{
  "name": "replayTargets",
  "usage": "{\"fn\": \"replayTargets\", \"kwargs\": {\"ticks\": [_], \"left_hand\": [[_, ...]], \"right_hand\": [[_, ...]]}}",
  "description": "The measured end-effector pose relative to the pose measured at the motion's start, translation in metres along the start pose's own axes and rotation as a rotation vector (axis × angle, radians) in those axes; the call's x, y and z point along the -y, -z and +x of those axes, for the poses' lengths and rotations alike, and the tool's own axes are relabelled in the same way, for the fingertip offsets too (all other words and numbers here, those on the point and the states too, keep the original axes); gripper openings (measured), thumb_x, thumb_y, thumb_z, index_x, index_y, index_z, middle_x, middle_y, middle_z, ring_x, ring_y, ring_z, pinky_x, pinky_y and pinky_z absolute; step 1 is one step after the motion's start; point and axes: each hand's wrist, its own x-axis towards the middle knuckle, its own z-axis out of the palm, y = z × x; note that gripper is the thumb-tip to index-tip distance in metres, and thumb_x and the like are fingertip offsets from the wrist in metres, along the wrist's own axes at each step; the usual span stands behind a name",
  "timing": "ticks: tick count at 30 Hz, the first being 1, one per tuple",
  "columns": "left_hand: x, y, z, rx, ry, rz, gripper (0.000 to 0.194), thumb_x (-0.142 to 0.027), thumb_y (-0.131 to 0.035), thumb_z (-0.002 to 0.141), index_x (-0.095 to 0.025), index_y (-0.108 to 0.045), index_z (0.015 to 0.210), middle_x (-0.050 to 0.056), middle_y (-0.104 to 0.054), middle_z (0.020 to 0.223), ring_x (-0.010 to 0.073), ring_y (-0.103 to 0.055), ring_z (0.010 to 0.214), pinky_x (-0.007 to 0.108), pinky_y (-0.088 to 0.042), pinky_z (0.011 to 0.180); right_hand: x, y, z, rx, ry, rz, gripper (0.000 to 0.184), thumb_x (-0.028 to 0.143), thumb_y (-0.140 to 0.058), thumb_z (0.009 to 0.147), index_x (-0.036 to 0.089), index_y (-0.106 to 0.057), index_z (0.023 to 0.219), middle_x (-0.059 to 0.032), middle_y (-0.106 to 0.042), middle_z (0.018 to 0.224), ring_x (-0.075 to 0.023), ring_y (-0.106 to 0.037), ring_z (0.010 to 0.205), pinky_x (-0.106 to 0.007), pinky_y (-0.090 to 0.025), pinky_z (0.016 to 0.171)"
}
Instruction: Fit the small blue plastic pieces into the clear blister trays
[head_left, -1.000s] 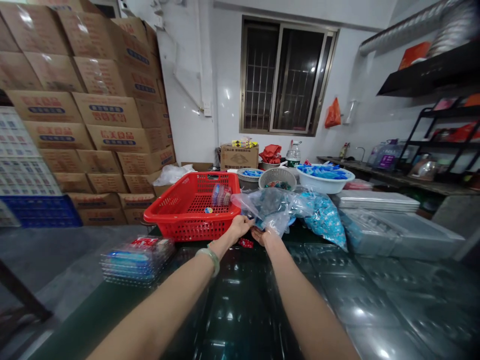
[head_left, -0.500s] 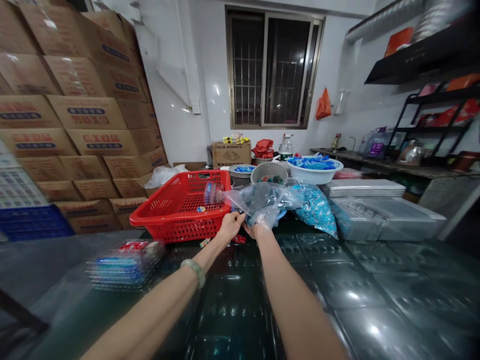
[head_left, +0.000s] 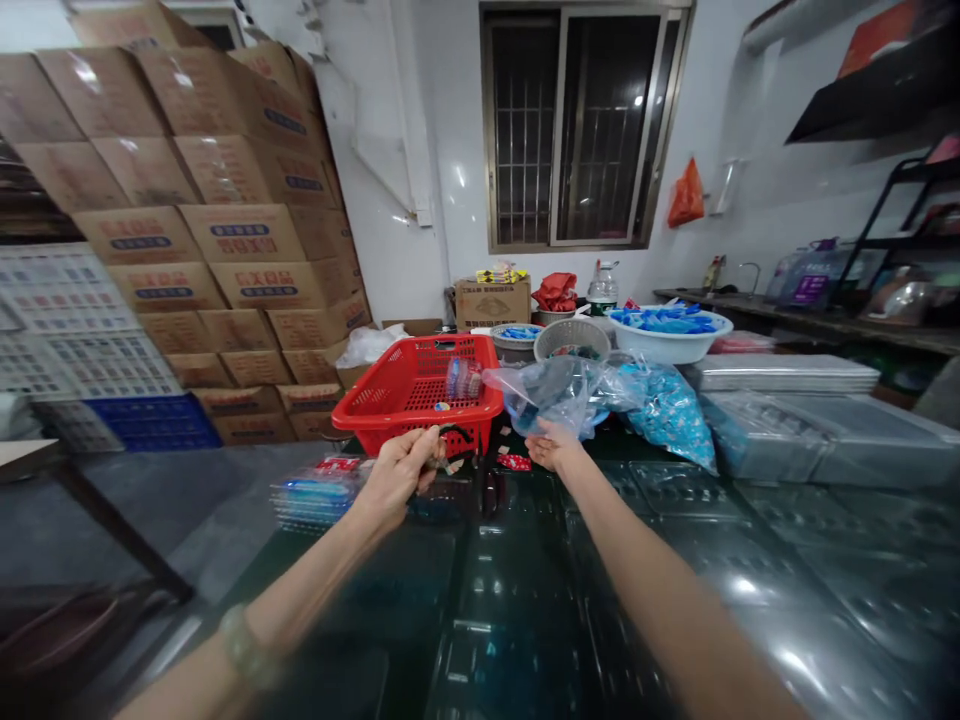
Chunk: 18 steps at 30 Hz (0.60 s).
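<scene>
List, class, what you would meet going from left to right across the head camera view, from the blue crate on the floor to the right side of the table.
Blue crate, clear packs with blue contents, left hand, red packet, right hand, bag of light-blue pieces, stacked clear trays.

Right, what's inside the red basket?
In the red basket, clear packs with blue and reddish contents sit toward the right, and a small round label shows by the near rim. The floor under the packs and just behind the near wall is hidden.
</scene>
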Motion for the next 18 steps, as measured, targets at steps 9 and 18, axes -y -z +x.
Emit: {"fn": "replayTargets", "kwargs": {"ticks": [9,18], "left_hand": [[-0.032,0.014,-0.043,-0.080,-0.131,-0.219,0.027,-0.037,-0.045,0.081,-0.015,-0.047,0.066,-0.004,-0.045,0.063,0.0020,-0.028,0.039,0.018,-0.017,0.036],[-0.044,-0.006,-0.119,-0.128,-0.355,0.205,0.016,-0.024,-0.044,0.082,-0.018,-0.054,0.070,-0.001,-0.044,0.062,0.0091,-0.042,0.054,0.021,-0.034,0.050]], "right_hand": [[-0.039,-0.020,-0.121,0.065,0.387,-0.255,0.017,0.018,-0.064,0.066,0.018,-0.058,0.082,0.0026,-0.056,0.063,-0.0101,-0.052,0.058,-0.022,-0.041,0.057],[-0.047,-0.071,-0.191,0.416,0.318,0.129,0.026,0.038,-0.053,0.075,0.019,-0.048,0.092,-0.0031,-0.063,0.081,-0.0156,-0.059,0.073,-0.027,-0.044,0.064]]}}
